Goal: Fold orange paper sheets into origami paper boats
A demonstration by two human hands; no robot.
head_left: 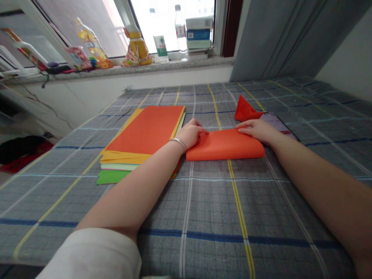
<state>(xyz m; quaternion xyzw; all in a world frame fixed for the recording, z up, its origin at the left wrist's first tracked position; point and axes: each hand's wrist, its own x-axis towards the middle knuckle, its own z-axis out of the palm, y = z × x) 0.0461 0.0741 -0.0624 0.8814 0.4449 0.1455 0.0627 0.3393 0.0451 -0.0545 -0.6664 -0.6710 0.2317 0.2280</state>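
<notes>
An orange sheet of paper (226, 145) lies on the bed cover, bent over toward the far side, with a rounded fold along its near edge. My left hand (192, 133), a silver bangle at its wrist, holds the far left corner with curled fingers. At the far right corner my right hand (255, 130) holds the layers down, its fingers reaching over the top. Just beyond it sits a folded red-orange paper shape (246, 110) with a raised point. Left of my left hand is a stack of coloured paper (147, 130), orange on top, with yellow and green edges showing.
A grey plaid cover (215, 209) spreads under everything. Behind my right hand lies a flat, dark-edged object (279, 124), partly hidden. Bottles, including a yellow one (139, 48), and stacked boxes (199, 35) line the windowsill (174, 64). A grey curtain (279, 38) hangs at the right.
</notes>
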